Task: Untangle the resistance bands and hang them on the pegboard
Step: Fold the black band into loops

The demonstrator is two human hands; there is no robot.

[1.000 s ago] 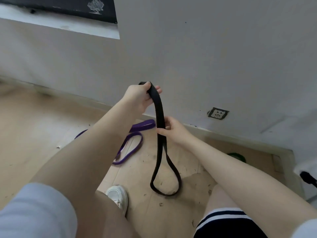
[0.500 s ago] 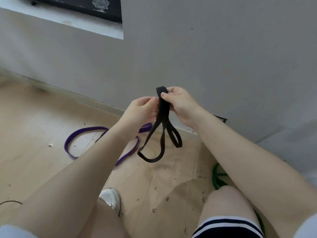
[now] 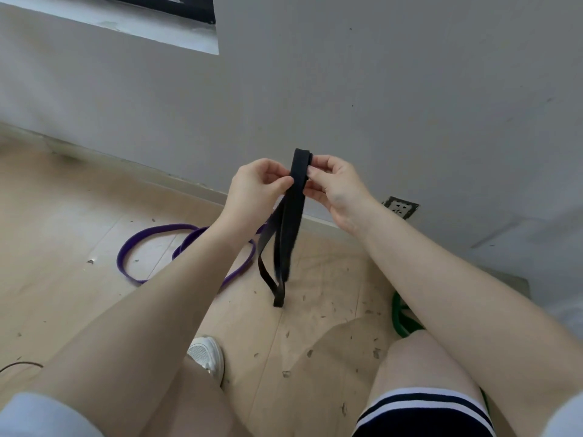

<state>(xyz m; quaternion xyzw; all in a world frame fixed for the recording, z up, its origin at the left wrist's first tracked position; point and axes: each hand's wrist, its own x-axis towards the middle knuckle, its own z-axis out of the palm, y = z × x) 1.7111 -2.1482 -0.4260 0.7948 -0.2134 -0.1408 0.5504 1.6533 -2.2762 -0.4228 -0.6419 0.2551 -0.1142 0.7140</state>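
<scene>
A black resistance band (image 3: 291, 222) hangs folded into narrow loops in front of the grey wall. My left hand (image 3: 257, 184) pinches its upper part from the left and my right hand (image 3: 334, 184) pinches it from the right, just below the folded top end. The loops dangle to a little above the floor. A purple band (image 3: 151, 234) lies in loose loops on the wooden floor behind my left forearm. A green band (image 3: 400, 320) lies on the floor by my right knee, mostly hidden by my arm and leg. No pegboard is in view.
The grey wall stands close ahead, with a power socket (image 3: 400, 207) low on it. A dark-framed panel (image 3: 164, 4) sits high on the left. My white shoe (image 3: 206, 356) and both knees are below the hands. Small debris litters the wooden floor (image 3: 63, 200).
Both hands have risen a little and closed in on the top of the black band. Its hanging loops, wide a second ago, have gathered into narrow folds.
</scene>
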